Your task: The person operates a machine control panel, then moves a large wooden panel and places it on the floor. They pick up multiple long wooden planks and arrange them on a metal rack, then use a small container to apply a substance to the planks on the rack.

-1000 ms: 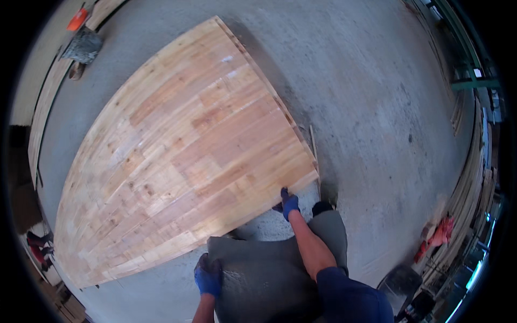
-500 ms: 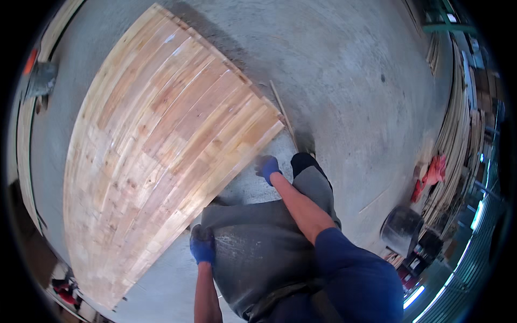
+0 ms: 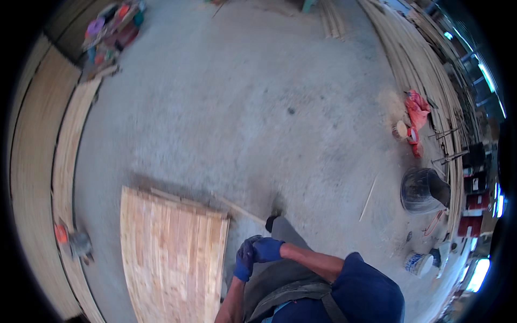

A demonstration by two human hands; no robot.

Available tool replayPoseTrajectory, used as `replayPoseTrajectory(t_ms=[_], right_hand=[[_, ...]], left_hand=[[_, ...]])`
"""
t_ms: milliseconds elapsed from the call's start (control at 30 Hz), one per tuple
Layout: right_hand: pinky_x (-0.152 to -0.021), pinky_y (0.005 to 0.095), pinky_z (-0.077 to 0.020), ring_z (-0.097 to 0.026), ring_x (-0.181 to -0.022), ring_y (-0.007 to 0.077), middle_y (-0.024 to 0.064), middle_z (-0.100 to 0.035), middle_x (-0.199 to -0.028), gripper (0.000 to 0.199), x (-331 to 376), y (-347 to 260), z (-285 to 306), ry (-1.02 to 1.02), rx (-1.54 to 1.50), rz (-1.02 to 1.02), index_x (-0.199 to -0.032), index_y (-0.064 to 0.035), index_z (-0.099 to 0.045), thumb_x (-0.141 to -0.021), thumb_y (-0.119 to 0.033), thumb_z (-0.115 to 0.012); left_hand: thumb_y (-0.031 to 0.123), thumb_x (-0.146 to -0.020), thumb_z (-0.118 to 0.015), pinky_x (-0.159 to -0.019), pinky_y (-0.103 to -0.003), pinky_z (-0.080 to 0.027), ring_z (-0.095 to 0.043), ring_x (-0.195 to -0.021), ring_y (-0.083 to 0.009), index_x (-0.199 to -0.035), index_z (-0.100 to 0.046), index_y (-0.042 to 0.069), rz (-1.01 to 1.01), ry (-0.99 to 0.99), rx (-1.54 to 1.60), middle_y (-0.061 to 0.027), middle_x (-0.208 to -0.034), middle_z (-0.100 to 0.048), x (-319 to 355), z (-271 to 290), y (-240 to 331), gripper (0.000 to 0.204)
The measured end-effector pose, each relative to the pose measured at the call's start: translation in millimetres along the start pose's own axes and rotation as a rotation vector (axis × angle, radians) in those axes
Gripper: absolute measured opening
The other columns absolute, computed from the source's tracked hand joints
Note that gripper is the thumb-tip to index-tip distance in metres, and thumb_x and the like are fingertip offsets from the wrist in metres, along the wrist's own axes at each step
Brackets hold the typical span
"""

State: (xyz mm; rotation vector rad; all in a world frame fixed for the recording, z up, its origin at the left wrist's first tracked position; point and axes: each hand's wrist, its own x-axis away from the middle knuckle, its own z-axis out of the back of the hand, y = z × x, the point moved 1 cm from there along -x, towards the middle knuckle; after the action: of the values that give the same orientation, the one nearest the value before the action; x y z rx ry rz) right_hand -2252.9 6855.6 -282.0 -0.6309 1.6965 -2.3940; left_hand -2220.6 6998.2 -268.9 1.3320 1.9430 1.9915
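Observation:
My left hand [image 3: 244, 262] and my right hand [image 3: 267, 249], both in blue gloves with darker grey patches, meet in front of my apron [image 3: 269, 280]. Their fingers are curled in and touch each other; anything between them is hidden. Just left of my hands lies a wide panel of glued wooden strips [image 3: 172, 258], with more panel edges showing beneath its far end. Neither hand touches it. A thin wooden stick [image 3: 239, 208] lies on the floor beyond the panel, by my foot [image 3: 272, 222].
Long wooden boards [image 3: 37, 177] lie along the left, with an orange and grey tool [image 3: 79, 242] on them. Cluttered items [image 3: 110, 35] sit far left. At right are a dark bucket [image 3: 423, 191], a white pail [image 3: 419, 264], a red bag [image 3: 417, 110] and stacked strips [image 3: 414, 59].
My hands were apart near the panel's near edge and have come together. The view has swung, so the panel now appears lower and more of the far floor shows.

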Motion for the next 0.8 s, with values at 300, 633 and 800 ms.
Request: replayPoseTrajectory(t_ms=[300,633,800], right_hand=[[-0.075,0.0379,-0.0601,-0.071,-0.08,0.0224,0.0112,-0.071,-0.09,0.019,162,-52,385,1.068,-1.033,-0.062,-0.107,-0.0028,-0.066,-0.095,-0.017,-0.062],[-0.051,0.0313,-0.0503,-0.066,-0.061,0.0201,0.0128,-0.069,-0.081,0.017,212,198,426,0.922,-0.795,-0.752,-0.098,-0.005,-0.067,-0.092,-0.021,-0.062],[-0.077,0.0484,-0.0485,-0.064,-0.09,0.0359,0.0225,-0.066,-0.113,0.051,308,243,418,0.957,-1.326,-1.143,-0.121,-0.0074,-0.059,-0.097,-0.04,-0.028]], left_hand=[[0.039,-0.1,-0.05,-0.044,-0.033,-0.044,-0.051,-0.043,-0.0176,-0.092,-0.072,0.004,0.257,0.278,-0.197,-0.0107,-0.067,-0.069,-103,9,80,0.042],[0.041,-0.101,-0.045,-0.057,-0.043,-0.055,-0.066,-0.066,-0.0272,-0.104,-0.064,0.013,0.792,0.277,0.175,-0.0099,-0.087,-0.07,-253,5,43,0.034],[0.042,-0.098,-0.054,-0.058,-0.036,-0.052,-0.069,-0.073,-0.0252,-0.11,-0.064,0.008,0.518,-0.013,-0.033,-0.0142,-0.095,-0.072,-445,-63,118,0.038]])
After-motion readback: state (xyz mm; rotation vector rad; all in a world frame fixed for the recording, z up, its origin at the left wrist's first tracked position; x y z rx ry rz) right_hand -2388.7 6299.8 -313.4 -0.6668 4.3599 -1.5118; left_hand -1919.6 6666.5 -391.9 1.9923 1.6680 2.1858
